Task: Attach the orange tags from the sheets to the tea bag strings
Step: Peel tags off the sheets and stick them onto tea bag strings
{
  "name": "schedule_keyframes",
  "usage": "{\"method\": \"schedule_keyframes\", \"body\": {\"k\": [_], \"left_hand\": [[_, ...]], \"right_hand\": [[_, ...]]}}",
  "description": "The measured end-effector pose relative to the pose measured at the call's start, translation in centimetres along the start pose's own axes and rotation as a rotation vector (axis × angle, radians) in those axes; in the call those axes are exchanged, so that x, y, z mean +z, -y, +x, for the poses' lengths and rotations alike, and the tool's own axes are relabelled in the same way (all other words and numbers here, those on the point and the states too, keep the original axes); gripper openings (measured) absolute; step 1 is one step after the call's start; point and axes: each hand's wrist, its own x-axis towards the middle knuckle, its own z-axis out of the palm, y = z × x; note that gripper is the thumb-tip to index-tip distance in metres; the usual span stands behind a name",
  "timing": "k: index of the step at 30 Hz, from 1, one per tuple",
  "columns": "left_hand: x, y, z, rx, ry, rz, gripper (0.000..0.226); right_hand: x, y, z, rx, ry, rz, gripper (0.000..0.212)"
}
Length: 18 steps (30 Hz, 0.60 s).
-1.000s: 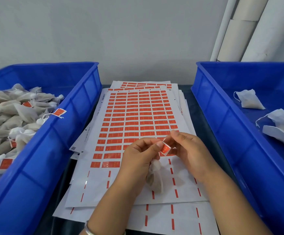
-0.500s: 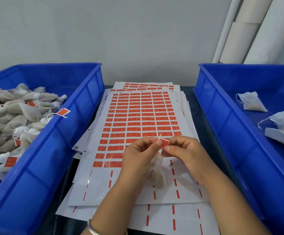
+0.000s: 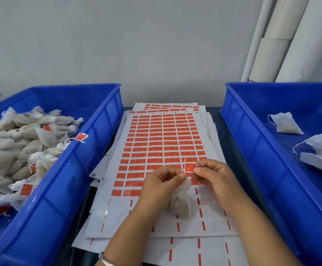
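From the head camera, the only view I had, both hands were raised together over the near middle of the table, above the top tag sheet [image 3: 162, 143]. The right hand [image 3: 216, 181] pinched one orange tag [image 3: 190, 167] between thumb and forefinger, holding it upright just off the sheet. The left hand [image 3: 161, 186] had its fingers curled, its thumb and forefinger meeting right beside the tag; I judged they were pinching the string [image 3: 185, 164], a thin pale line that rose beside the tag's left edge, though it was too fine to be sure. A tea bag [image 3: 181, 203] hung below and between the two hands, over the near part of the sheet. As for progress, the left bin [image 3: 91, 148] held a large heap of tea bags, several showing orange tags, and one tagged string lay draped over its right rim. The right bin [image 3: 252, 150] held only a few bags, and I could see no tags on them, so I took those as the supply not yet done. The near rows of the top sheet were stripped down to short orange dashes, while many full rows remained farther away, with more sheets stacked beneath. This tag looked to me not yet fully folded shut around the string.
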Motion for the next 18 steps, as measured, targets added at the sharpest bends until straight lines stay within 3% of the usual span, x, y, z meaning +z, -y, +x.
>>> {"method": "schedule_keyframes", "body": {"k": [4,8,12,18], "left_hand": [[-0.8,-0.6,-0.2,0.023,0.043,0.083,0.013],[-1.4,-1.1,-0.5,0.027,0.040,0.172,0.015],[-2.5,-3.2,-0.9,0.074,-0.007,0.239,0.017],[-7.5,-10.0,-1.1,0.273,-0.201,0.243,0.017]], "right_hand": [[0.4,0.1,-0.2,0.012,0.021,0.016,0.009],[0.6,0.4,-0.7,0.018,0.093,0.055,0.040],[0.6,0.4,-1.0,0.032,0.089,0.071,0.028],[0.6,0.2,-0.9,0.146,0.144,0.168,0.040]]}}
